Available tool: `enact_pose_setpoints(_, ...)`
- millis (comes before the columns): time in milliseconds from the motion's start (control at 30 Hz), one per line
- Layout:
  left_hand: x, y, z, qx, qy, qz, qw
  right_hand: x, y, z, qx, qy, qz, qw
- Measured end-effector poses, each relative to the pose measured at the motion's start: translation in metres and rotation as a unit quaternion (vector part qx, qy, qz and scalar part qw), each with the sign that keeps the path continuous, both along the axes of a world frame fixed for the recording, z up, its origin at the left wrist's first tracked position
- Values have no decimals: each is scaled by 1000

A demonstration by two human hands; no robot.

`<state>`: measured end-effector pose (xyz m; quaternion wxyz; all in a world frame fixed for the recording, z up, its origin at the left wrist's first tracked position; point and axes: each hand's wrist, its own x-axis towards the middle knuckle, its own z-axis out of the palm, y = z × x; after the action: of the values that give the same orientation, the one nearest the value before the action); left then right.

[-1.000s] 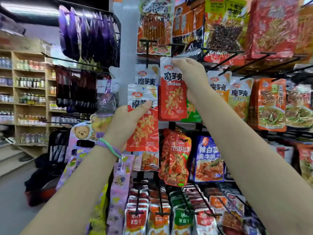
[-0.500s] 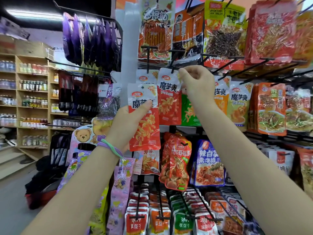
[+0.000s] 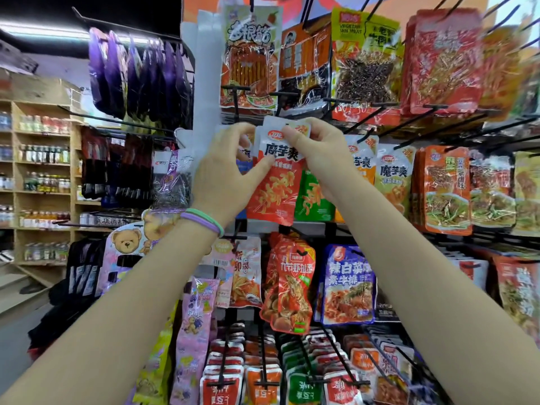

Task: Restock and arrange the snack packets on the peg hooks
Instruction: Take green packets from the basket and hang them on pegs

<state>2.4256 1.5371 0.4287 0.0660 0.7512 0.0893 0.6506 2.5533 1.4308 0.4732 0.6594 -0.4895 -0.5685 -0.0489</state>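
Note:
A red and white snack packet (image 3: 276, 182) is held up at the second row of peg hooks, just under a black hook (image 3: 277, 100). My left hand (image 3: 225, 173) pinches its left upper edge with thumb and fingers. My right hand (image 3: 318, 147) pinches its top right corner. Behind it hang a green packet (image 3: 312, 197) and more white-topped packets (image 3: 393, 173) of the same brand. Whether the packet's hole is over a hook is hidden by my fingers.
Rows of hooks full of packets surround the spot: large red and orange bags (image 3: 444, 62) above, a red shrimp packet (image 3: 290, 285) and a blue packet (image 3: 347, 285) below, small packets (image 3: 263, 381) at the bottom. Purple bags (image 3: 137, 74) and wooden shelves (image 3: 43, 182) stand to the left.
My left hand has risen with its red packet from below to the hook row. My right hand has let go of the hung packet and now pinches this packet's top corner.

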Motion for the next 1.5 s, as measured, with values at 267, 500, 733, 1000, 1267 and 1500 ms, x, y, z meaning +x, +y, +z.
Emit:
enact_pose_setpoints(267,13,25,9,176,119,147,966,5,17,21,-8,10,-52,999)
enact_pose_setpoints(500,13,25,5,138,134,131,972,2,24,21,-13,24,-29,999)
enact_pose_setpoints(733,12,31,4,147,144,147,967,-1,24,22,-25,47,-57,997)
enact_pose_setpoints(1000,7,55,-15,201,134,198,950,22,25,-26,150,-426,-421,787)
enact_pose_setpoints(1267,13,79,-21,174,222,210,936,39,42,-40,-35,-473,-448,758)
enact_pose_setpoints(1500,-12,49,-21,128,175,126,968,19,5,-46,42,-426,-375,822)
